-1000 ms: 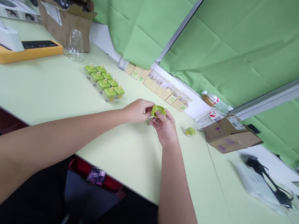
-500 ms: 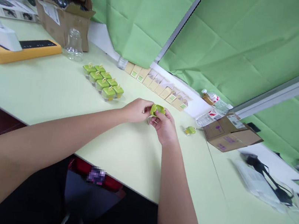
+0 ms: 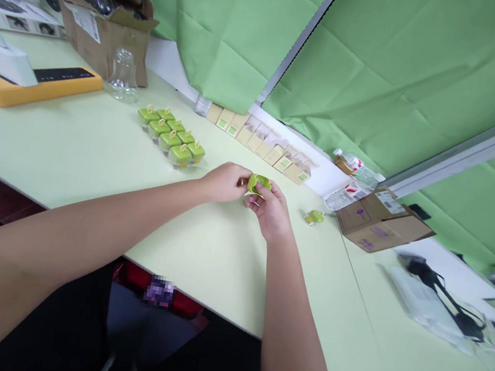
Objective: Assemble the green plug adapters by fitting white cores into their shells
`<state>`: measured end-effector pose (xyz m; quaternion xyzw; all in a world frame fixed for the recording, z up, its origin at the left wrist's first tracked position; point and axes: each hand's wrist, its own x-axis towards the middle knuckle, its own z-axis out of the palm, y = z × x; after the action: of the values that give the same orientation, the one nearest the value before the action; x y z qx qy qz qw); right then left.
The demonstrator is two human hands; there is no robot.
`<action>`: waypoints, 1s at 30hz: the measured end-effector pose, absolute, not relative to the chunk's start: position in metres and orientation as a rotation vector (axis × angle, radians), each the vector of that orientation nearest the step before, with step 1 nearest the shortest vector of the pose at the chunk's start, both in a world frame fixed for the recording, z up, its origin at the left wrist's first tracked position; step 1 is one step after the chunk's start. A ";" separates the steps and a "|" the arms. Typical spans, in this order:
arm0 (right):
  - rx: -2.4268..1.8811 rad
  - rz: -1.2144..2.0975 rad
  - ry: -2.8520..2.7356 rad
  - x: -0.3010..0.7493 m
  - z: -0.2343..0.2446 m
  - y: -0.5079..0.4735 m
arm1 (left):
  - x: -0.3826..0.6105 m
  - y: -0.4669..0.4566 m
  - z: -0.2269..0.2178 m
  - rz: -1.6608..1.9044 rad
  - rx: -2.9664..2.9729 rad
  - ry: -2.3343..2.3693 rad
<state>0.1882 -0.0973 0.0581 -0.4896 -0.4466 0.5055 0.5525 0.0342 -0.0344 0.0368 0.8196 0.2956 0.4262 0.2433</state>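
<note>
Above the middle of the table, both hands meet at a small green plastic lid (image 3: 262, 181), its hollow side facing up toward me. My left hand (image 3: 228, 182) is closed on the lid's left edge, fingertips partly hidden. On the right side, my right hand (image 3: 271, 212) grips the same lid, thumb reaching into the hollow and fingers curled below. Nearest on the right lies another green-lidded small container (image 3: 314, 216). To the left stand several clear containers with green lids (image 3: 171, 139) and pale loops on top, grouped in two rows.
Small cardboard boxes (image 3: 259, 137) line the table's back edge. A brown carton (image 3: 379, 221) and plastic bottles (image 3: 356, 167) stand at right. A clear bottle (image 3: 123, 75), an open carton (image 3: 104, 40) and an orange power strip (image 3: 62, 86) occupy the left.
The lid and both hands have shifted very slightly to the left. A pale edge seen under the lid before is now mostly hidden. The hold is otherwise the same.
</note>
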 end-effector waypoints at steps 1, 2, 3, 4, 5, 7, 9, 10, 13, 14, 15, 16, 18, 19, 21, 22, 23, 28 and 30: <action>-1.160 1.196 -1.057 0.189 0.058 -0.097 | 0.034 -0.034 0.036 1.162 2.242 0.811; -1.161 1.195 -1.056 0.189 0.057 -0.097 | 0.035 -0.034 0.036 1.160 2.243 0.809; -1.161 1.194 -1.051 0.189 0.057 -0.097 | 0.035 -0.034 0.036 1.161 2.236 0.799; -1.159 1.193 -1.043 0.189 0.057 -0.096 | 0.036 -0.034 0.035 1.167 2.210 0.779; -1.153 1.196 -1.033 0.189 0.058 -0.096 | 0.037 -0.034 0.035 1.170 2.156 0.746; -1.126 1.209 -1.010 0.189 0.059 -0.097 | 0.039 -0.034 0.035 1.125 1.949 0.659; -1.089 1.232 -0.984 0.189 0.061 -0.097 | 0.041 -0.032 0.037 1.024 1.680 0.586; -1.073 1.243 -0.972 0.189 0.061 -0.098 | 0.041 -0.032 0.038 0.973 1.569 0.565; -1.048 1.266 -0.946 0.189 0.062 -0.098 | 0.040 -0.030 0.040 0.916 1.406 0.562; -1.044 1.268 -0.944 0.189 0.062 -0.098 | 0.040 -0.030 0.040 0.919 1.384 0.564; -1.041 1.267 -0.943 0.189 0.061 -0.098 | 0.040 -0.030 0.039 0.923 1.368 0.562; -1.041 1.266 -0.944 0.189 0.061 -0.098 | 0.040 -0.029 0.038 0.927 1.357 0.556; -1.040 1.267 -0.944 0.188 0.060 -0.098 | 0.040 -0.029 0.037 0.940 1.354 0.544; -1.039 1.270 -0.944 0.188 0.060 -0.099 | 0.041 -0.028 0.036 0.950 1.362 0.541; -1.036 1.274 -0.942 0.188 0.060 -0.099 | 0.041 -0.028 0.036 0.973 1.384 0.546; -1.034 1.276 -0.944 0.187 0.061 -0.099 | 0.042 -0.028 0.036 0.984 1.393 0.550; -1.032 1.277 -0.947 0.187 0.061 -0.099 | 0.042 -0.029 0.036 0.992 1.402 0.554; -1.035 1.270 -0.947 0.187 0.063 -0.099 | 0.042 -0.030 0.037 1.016 1.446 0.569; -1.039 1.265 -0.948 0.187 0.063 -0.100 | 0.042 -0.030 0.037 1.020 1.454 0.573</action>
<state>0.1870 -0.0997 0.0630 -0.4453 -0.4063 0.5424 0.5852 0.0421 -0.0299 0.0370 0.6259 0.2465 0.4390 0.5956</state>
